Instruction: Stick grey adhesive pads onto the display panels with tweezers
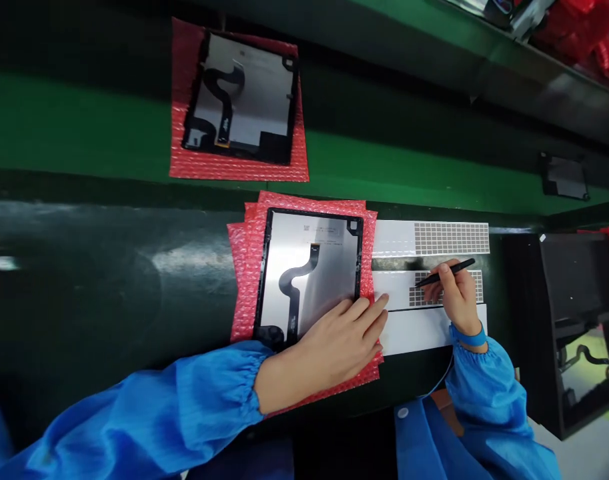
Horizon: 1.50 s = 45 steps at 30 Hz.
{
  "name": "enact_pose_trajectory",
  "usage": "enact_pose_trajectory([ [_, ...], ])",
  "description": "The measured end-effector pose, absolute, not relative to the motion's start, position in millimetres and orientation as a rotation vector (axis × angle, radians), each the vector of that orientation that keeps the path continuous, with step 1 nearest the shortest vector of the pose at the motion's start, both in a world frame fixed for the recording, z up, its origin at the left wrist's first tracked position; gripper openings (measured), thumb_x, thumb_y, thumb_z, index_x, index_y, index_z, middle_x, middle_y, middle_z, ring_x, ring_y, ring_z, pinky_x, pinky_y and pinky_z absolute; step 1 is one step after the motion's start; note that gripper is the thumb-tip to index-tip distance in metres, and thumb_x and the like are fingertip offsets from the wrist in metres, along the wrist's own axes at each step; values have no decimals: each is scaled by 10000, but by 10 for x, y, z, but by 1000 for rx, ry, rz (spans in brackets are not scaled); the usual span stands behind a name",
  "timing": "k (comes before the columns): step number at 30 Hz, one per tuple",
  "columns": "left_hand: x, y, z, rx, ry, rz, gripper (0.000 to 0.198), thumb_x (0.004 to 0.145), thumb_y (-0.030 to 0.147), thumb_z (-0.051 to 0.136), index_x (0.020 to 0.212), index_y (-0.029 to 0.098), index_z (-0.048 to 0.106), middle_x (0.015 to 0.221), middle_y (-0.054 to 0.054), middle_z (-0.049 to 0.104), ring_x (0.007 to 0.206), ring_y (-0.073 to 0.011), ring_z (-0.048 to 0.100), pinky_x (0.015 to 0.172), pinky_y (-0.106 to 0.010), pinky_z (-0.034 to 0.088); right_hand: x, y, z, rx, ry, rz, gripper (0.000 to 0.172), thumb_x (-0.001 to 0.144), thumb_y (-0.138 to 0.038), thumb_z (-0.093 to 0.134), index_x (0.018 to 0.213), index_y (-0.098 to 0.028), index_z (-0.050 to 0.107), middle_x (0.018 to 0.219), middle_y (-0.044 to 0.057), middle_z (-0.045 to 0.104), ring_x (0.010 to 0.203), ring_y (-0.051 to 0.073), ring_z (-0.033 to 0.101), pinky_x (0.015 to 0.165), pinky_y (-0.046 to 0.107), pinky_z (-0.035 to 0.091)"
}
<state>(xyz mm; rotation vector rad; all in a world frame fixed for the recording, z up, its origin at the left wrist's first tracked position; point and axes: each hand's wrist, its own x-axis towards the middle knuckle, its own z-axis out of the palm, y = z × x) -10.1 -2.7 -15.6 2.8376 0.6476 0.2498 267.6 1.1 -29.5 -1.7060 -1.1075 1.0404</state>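
In the head view, my left hand (334,340) lies flat with its fingers outstretched. It rests across the lower right part of a display panel (329,280) with a metal back, a black frame and a dark, curved flex cable (289,283). Under the panel are several sheets of red bubble wrap (243,280). My right hand (459,293) pinches slim black tweezers (447,272). Their tip points at a white strip with a grid of small grey stickers (419,298); I cannot tell whether it touches. My palm hides part of that grid.
A second sticker strip (394,238) lies behind, and a blank white strip (414,332) in front. Another panel (264,87) sits on red bubble wrap at the back. To the right stands a black tray (534,333) with a panel in it. A blue wristband (471,337) circles my right wrist.
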Motion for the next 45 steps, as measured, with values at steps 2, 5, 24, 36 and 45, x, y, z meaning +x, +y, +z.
enact_pose_trajectory([
  [2, -63, -45, -200, 2870, 652, 190, 460, 1054, 341, 465, 1384, 84, 656, 1574, -210, 555, 1146, -315, 637, 854, -445, 505, 2727, -60, -342, -1737, -1110, 1024, 428, 972, -666, 653, 895, -246, 630, 610, 3, 702, 420, 180, 640, 365, 278, 460],
  [5, -20, -75, -246, 2894, 664, 152, 456, 1043, 356, 489, 1361, 89, 677, 1548, -221, 577, 1120, -317, 631, 842, -450, 490, 2752, -101, -404, -1750, -1145, 1024, 415, 986, -658, 638, 912, -250, 622, 599, -7, 696, 426, 181, 639, 381, 289, 481],
  [24, -102, -38, -52, 2743, 744, 374, 360, 1061, 338, 494, 1221, 108, 720, 1344, -168, 694, 1134, -295, 642, 916, -412, 512, 2356, 284, -180, -1497, -1093, 1186, 394, 1002, -602, 654, 910, -227, 578, 629, -25, 724, 420, 146, 670, 418, 258, 562],
  [36, -262, 55, -91, 2713, 1184, 208, 633, 1000, 368, 581, 1494, -23, 519, 1132, -174, 712, 908, -262, 716, 689, -355, 611, 1733, 607, -422, -1312, -1109, 1421, 387, 1022, -628, 607, 944, -259, 519, 597, -58, 691, 446, 149, 690, 427, 262, 554],
  [45, -266, 27, -94, 2704, 1188, 165, 618, 967, 351, 638, 1471, 4, 560, 1141, -166, 695, 898, -268, 714, 656, -359, 623, 1741, 585, -434, -1293, -1105, 1464, 374, 1038, -603, 604, 940, -251, 527, 620, -45, 702, 473, 144, 705, 452, 260, 580],
])
